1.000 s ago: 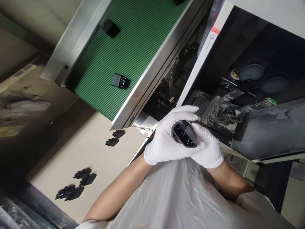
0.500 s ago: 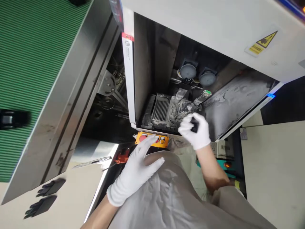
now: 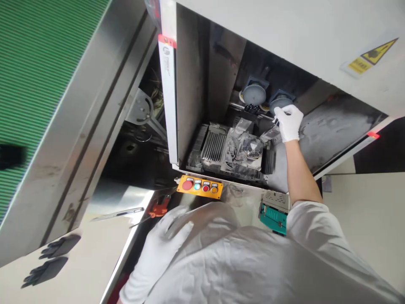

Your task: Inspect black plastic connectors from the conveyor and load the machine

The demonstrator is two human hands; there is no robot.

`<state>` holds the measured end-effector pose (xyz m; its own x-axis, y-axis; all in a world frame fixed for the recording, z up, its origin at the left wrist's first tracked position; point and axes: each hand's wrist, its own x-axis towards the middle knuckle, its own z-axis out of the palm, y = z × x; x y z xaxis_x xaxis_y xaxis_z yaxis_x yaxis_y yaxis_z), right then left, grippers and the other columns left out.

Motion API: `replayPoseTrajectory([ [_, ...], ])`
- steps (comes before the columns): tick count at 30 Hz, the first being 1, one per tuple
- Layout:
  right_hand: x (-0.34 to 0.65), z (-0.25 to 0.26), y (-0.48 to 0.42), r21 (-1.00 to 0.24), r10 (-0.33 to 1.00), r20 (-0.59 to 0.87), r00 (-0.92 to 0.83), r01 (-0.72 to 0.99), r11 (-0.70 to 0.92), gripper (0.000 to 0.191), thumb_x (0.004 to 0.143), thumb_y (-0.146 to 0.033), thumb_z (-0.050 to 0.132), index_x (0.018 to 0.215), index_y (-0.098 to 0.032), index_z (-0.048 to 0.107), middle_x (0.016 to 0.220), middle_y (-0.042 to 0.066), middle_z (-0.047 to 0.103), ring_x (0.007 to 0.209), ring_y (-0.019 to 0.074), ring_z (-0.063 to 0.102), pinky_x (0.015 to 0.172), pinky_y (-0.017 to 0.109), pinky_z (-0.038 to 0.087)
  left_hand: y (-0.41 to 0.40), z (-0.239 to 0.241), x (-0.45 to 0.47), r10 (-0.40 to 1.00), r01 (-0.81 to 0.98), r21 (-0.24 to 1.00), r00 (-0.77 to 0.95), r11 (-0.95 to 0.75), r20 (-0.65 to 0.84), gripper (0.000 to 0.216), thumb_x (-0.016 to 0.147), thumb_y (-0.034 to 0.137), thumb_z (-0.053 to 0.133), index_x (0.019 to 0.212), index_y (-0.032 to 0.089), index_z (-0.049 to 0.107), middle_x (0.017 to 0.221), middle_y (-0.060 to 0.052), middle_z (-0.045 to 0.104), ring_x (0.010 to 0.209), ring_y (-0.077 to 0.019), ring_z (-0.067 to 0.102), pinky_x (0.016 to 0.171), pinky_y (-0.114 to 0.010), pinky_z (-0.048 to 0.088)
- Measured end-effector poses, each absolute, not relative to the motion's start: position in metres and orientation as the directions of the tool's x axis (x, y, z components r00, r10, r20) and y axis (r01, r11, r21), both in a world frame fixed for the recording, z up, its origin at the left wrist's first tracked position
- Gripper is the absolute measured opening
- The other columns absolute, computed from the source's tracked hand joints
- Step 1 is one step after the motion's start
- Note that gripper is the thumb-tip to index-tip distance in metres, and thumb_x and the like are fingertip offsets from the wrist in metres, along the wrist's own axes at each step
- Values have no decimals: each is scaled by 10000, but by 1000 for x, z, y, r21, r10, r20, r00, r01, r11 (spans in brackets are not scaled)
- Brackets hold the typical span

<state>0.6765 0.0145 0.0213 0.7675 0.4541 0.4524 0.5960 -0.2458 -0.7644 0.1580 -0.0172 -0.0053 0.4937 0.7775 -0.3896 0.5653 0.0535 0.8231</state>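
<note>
White machine housing [image 3: 253,25], dark open cavity [image 3: 194,84], gloved right hand [image 3: 289,122] up-right of orange button box [image 3: 200,186], fingertips at round grey disc [image 3: 280,102], grip unclear, gloved left hand [image 3: 158,253] below box, splayed, empty

Right hand [image 3: 288,121] reaching far forward, gloved, left hand [image 3: 158,253] low, splayed

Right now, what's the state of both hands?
Left hand: open, empty, against the white garment.
Right hand: pinched at the grey disc; contents cannot be told.
</note>
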Motion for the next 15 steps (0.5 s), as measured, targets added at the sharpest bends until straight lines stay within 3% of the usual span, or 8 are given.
replayPoseTrajectory([
  [9, 655, 9, 0, -636, 354, 578, 735, 677, -369, 276, 904, -321, 690, 699, -238, 526, 660, -59, 553, 700, 151, 633, 894, 382, 551, -18, -20, 170, 738, 557, 831, 559, 5, -379, 417, 893, 557, 716, 1151, 232, 755, 1226, -79, 794, 1151, -301, 761, 1100, -462, 599],
  [12, 659, 18, -9, -634, 447, 525, 724, 683, -362, 271, 873, -322, 753, 713, -223, 558, 678, -56, 578, 741, 151, 637, 904, 378, 548, -15, -21, 179, 691, 520, 852, 637, -57, -343, 405, 916, 533, 697, 1167, 220, 754, 1254, -96, 787, 1177, -297, 750, 1106, -459, 591],
  [15, 675, 43, -13, -675, 633, 366, 682, 663, -324, 276, 851, -324, 824, 714, -200, 619, 709, -42, 634, 771, 136, 640, 899, 346, 544, -12, -23, 183, 663, 477, 874, 685, -95, -302, 405, 918, 517, 704, 1176, 208, 753, 1273, -109, 781, 1193, -299, 745, 1123, -467, 577],
])
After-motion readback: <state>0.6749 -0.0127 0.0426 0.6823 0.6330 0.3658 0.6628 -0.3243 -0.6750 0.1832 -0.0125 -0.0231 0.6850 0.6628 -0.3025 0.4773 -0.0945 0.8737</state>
